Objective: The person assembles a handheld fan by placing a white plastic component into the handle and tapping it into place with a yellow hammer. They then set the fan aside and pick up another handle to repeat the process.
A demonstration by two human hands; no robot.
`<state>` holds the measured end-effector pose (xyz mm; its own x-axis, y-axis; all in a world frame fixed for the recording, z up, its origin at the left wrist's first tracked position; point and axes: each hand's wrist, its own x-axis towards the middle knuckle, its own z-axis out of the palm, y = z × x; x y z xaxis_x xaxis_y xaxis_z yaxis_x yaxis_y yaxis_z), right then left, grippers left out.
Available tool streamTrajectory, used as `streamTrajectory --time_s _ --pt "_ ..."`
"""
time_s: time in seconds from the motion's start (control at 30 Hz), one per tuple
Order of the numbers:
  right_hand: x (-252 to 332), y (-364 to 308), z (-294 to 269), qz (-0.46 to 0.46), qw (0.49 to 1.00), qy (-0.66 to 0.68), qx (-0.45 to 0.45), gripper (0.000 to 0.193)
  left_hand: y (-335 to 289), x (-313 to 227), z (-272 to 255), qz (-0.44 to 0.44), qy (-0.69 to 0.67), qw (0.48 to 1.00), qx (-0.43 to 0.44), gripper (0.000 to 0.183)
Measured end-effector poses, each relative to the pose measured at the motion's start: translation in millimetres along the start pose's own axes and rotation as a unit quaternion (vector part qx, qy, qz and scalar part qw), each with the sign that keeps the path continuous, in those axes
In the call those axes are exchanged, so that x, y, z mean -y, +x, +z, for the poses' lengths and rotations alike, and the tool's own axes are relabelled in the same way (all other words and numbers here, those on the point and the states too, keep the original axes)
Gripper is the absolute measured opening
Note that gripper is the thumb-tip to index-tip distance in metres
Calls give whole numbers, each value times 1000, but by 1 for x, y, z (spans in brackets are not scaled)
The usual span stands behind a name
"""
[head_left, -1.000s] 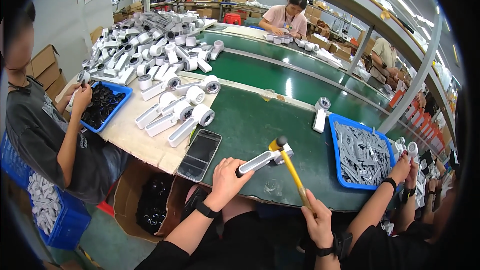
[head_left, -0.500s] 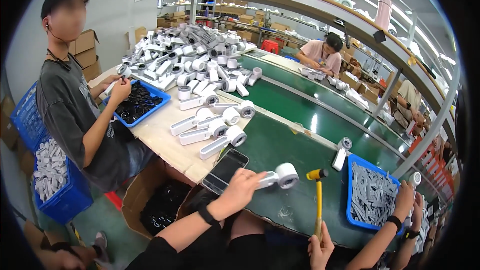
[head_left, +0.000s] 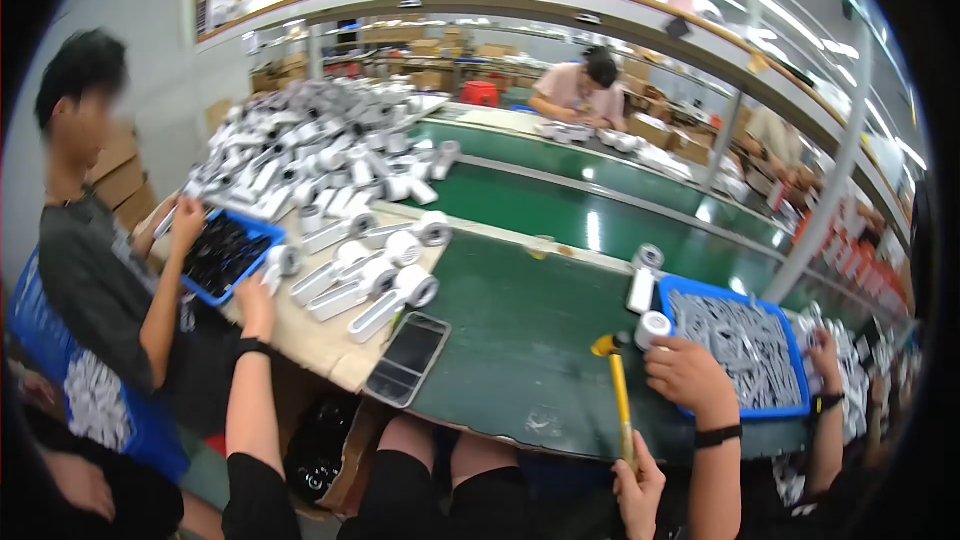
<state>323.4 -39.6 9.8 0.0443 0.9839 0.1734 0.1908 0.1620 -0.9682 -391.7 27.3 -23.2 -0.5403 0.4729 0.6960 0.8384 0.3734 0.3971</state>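
At the left end of the bench, my left hand (head_left: 256, 308), closed with a black band on its wrist, grips a white handheld fan (head_left: 285, 261) by its handle. It is beside a blue tray (head_left: 275, 232) of black parts. My right hand (head_left: 640, 485) is wrapped round the yellow handle of a hammer (head_left: 622, 395). The hammer stands upright, its yellow-and-black head at the top. Close to that head, another person's hand (head_left: 690, 372) holds a white fan head (head_left: 653, 327). Several white fans (head_left: 375, 275) lie in a group right of my left hand.
A phone (head_left: 408, 360) lies at the green bench's near edge. On the right is a blue tray (head_left: 802, 372) of grey strips, with a fan (head_left: 643, 280) beside it. White fans (head_left: 320, 130) are heaped at the back left. A co-worker (head_left: 90, 270) stands at the left.
My left hand has carried the fan left, from over the green bench to beside the tray of black parts. The other person's hand has brought a fan head left, near the hammer. My view has shifted.
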Motion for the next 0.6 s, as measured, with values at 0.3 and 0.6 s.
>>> streamTrajectory --time_s 0.3,0.6 --pt "-9 -12 9 -11 1000 9 11 55 -9 -182 -40 168 121 977 42 44" --pt "2 -25 0 -114 984 118 -74 58 -209 -523 -65 423 -271 749 433 44"
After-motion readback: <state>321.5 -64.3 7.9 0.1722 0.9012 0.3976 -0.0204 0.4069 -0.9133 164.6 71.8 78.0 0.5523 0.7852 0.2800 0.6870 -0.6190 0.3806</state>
